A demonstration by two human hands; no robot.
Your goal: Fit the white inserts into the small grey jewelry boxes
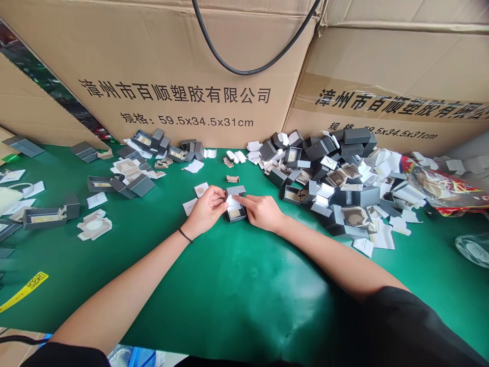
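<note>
A small dark grey box (pixel 237 215) lies open on the green table between my two hands, its lid part at the far end. Over its middle is a white paper piece (pixel 232 204). My left hand (pixel 205 213), a dark band at its wrist, is closed with thumb and fingertips at the box's left edge. From the other side, my right hand (pixel 264 211) reaches in with its index finger on the white paper. Its other fingers are curled against the box's right side. Whether the left fingertips also pinch the paper is hard to see.
Grey boxes and torn white inserts are heaped on the right (pixel 321 153); more boxes (pixel 141 184) lie on the left. Large cartons (pixel 171 61) stand behind, with a black cable (pixel 244 73) hanging in front. A red packet (pixel 443 188) and a clear glass (pixel 473 250) are far right.
</note>
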